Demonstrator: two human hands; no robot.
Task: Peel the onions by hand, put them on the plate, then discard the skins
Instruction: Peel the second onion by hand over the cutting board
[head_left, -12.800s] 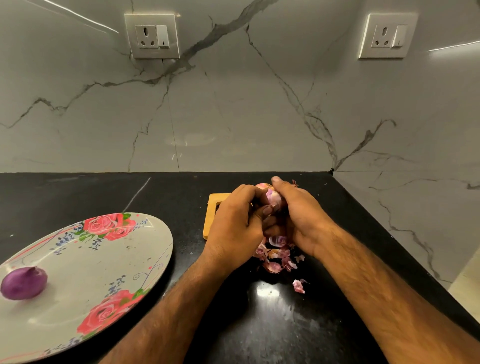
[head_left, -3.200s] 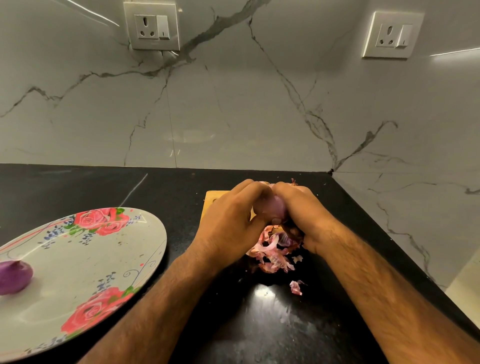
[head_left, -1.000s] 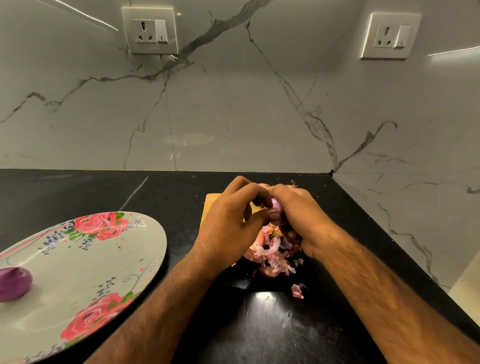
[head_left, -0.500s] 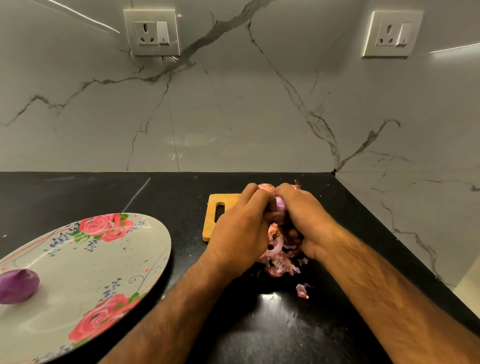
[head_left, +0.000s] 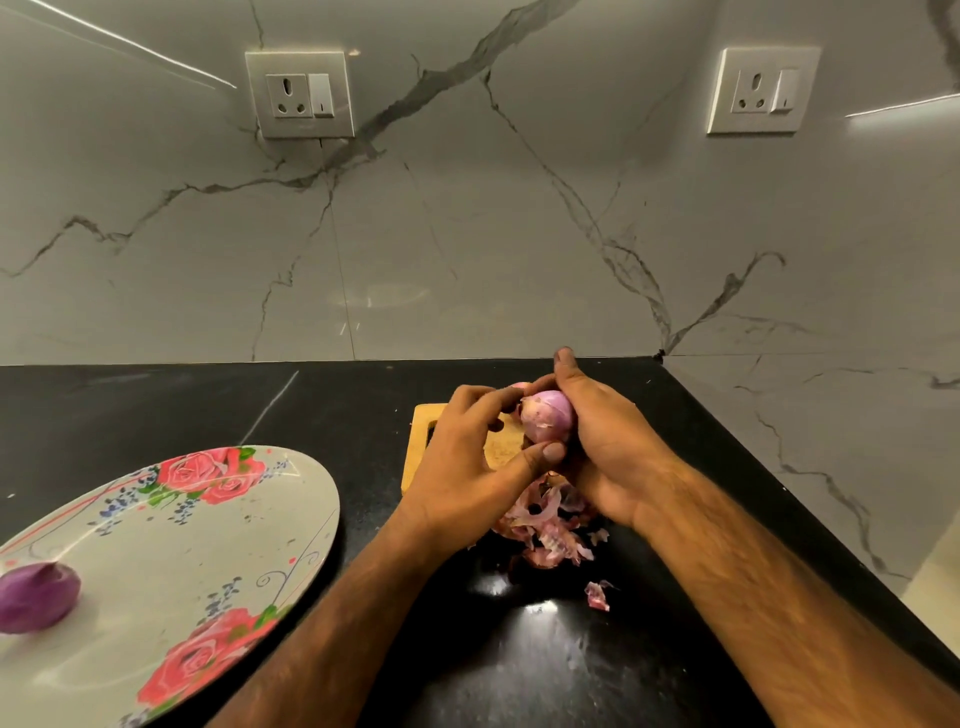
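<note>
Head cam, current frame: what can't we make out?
All in the head view:
1. held onion: its far side and underside are hidden by the right hand and left hand, so the skin left on it is unknown.
2. cutting board: mostly behind the left hand.
3. pink object behind the left fingers: too little shows to identify it.
4. plate and peeled onion: cut off by the left edge.
5. skins: the pile lies partly under both wrists.

We see a wooden board (head_left: 415, 462) flat on the black worktop (head_left: 545, 665), partly under our left hand (head_left: 457, 467). High beyond it, a left socket (head_left: 300, 94) and a right socket (head_left: 762, 89) sit on the marble wall (head_left: 467, 234).
</note>
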